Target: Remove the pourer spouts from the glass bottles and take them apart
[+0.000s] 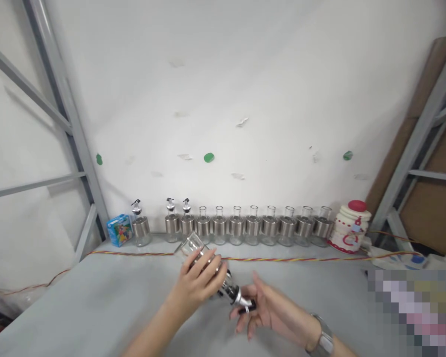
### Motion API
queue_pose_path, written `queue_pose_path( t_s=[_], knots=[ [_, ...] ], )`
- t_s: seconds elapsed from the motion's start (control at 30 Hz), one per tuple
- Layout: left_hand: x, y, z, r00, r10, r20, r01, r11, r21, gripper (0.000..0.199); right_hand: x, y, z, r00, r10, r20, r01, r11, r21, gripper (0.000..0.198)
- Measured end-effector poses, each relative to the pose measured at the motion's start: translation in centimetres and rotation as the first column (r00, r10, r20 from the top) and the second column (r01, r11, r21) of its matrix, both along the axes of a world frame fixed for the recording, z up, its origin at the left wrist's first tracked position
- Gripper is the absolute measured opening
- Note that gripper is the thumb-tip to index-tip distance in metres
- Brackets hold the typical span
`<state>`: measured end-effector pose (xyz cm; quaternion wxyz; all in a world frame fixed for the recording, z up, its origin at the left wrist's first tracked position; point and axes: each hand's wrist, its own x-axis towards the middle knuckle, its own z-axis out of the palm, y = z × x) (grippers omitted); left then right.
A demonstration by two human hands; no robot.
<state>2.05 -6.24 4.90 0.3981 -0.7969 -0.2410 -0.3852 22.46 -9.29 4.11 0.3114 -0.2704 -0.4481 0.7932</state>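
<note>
Head view, only angle here: the bottle in hand (192, 244) is over the front part of the desk (107, 297), tipped so its base points up and away and the pouring spout (247, 304) points down toward the right. Left hand's (196, 285) fingers are wrapped firmly around the middle. Right hand's (269, 308) fingers are spread and a bit curled around the spout; blur means I can't tell if any actually touch it.

So I'd call this step handling the spout end, left hand steadying. My guess is any twist or push there calls for a tight left grip, since smooth glass could slip.

Materials: clear glass, shiny metal spout with black parts. The row of bottles (253, 226) at the back has brushed-metal bands around clear glass; three wear spouts, eight have bare necks. Twisted red-and-yellow wire (282, 259) runs across the matte grey desk, and a cream canister (351, 229) has a rounded red top.
</note>
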Motion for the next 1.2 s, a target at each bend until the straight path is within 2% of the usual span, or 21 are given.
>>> queue_pose_path(
  t_s=[0.1,0.17,0.37,0.43,0.53,0.6,0.63,0.67,0.73,0.8,0.9,0.93,0.97,1.0,1.03,1.1,1.13,1.2],
  knots=[
    [0.4,-0.3,-0.4,0.999,-0.024,0.025,0.021,0.996,0.086,0.023,-0.9,-0.9,-0.8,1.000,-0.009,0.005,0.009,1.000,0.003,0.032],
    [0.4,-0.3,-0.4,0.999,-0.032,0.015,0.030,0.992,0.126,0.021,-1.5,-1.2,-1.2,0.999,-0.047,-0.018,0.047,0.999,-0.019,0.025],
    [0.2,-0.4,-0.3,0.998,-0.023,-0.052,0.029,0.991,0.129,0.020,-2.5,-0.8,-1.5,0.986,-0.158,0.058,0.152,0.984,0.091,0.026],
    [0.1,-0.4,-0.5,0.997,-0.043,-0.071,0.053,0.988,0.148,0.020,-2.4,-0.6,-1.6,0.988,-0.130,0.089,0.120,0.987,0.106,0.030],
    [0.0,-0.3,-0.8,0.991,-0.080,-0.103,0.097,0.981,0.171,0.020,-2.0,-0.5,-1.8,0.984,0.002,0.176,-0.026,0.990,0.137,0.028],
    [0.0,-0.1,-1.0,0.992,-0.080,-0.099,0.094,0.984,0.153,0.020,-1.8,-0.7,-1.7,0.957,-0.040,0.289,-0.033,0.969,0.245,0.023],
    [0.0,0.0,-1.1,0.993,-0.071,-0.095,0.083,0.988,0.128,0.020,-1.7,-0.8,-1.7,0.925,-0.126,0.358,-0.004,0.940,0.340,0.020],
    [0.1,0.1,-1.1,0.994,-0.059,-0.091,0.068,0.993,0.095,0.021,-1.7,-1.0,-1.6,0.875,-0.239,0.420,0.025,0.891,0.454,0.016],
    [0.4,0.3,-1.2,0.996,-0.030,-0.088,0.031,0.999,0.017,0.022,-1.5,-1.2,-1.4,0.738,-0.469,0.485,0.022,0.735,0.677,0.012],
    [0.6,0.6,-1.2,0.997,0.000,-0.077,-0.004,0.999,-0.054,0.025,-1.2,-1.2,-1.4,0.616,-0.629,0.474,-0.065,0.559,0.827,0.020],
    [-0.3,1.6,-1.2,0.996,0.092,0.002,-0.090,0.977,-0.195,0.035,-0.4,-0.7,-1.8,0.502,-0.769,0.396,-0.237,0.318,0.918,0.029],
    [-1.2,2.2,-1.1,0.988,0.144,0.058,-0.124,0.958,-0.260,0.039,-0.1,-0.4,-1.9,0.475,-0.795,0.376,-0.284,0.266,0.921,0.030],
    [-2.2,2.8,-1.1,0.966,0.211,0.149,-0.151,0.930,-0.334,0.043,0.2,0.0,-2.1,0.452,-0.810,0.374,-0.317,0.246,0.916,0.029],
    [-3.5,3.6,-1.1,0.927,0.271,0.257,-0.150,0.900,-0.409,0.043,0.5,0.4,-2.2,0.429,-0.817,0.386,-0.326,0.259,0.909,0.027],
    [-4.9,4.3,-1.1,0.849,0.333,0.411,-0.122,0.879,-0.461,0.041,0.9,0.8,-2.4,0.402,-0.819,0.410,-0.313,0.298,0.902,0.026],
    [-7.8,5.8,-1.2,0.566,0.427,0.705,0.038,0.841,-0.539,0.040,1.5,1.6,-3.0,0.354,-0.809,0.469,-0.233,0.409,0.882,0.030],
    [-9.2,6.5,-1.4,0.501,0.446,0.742,0.067,0.835,-0.547,0.042,1.7,2.0,-3.4,0.348,-0.795,0.498,-0.185,0.463,0.867,0.034],
    [-11.3,7.5,-1.9,0.433,0.478,0.764,0.105,0.816,-0.569,0.044,2.2,2.9,-4.4,0.357,-0.764,0.538,-0.102,0.540,0.835,0.041]
  ],
)
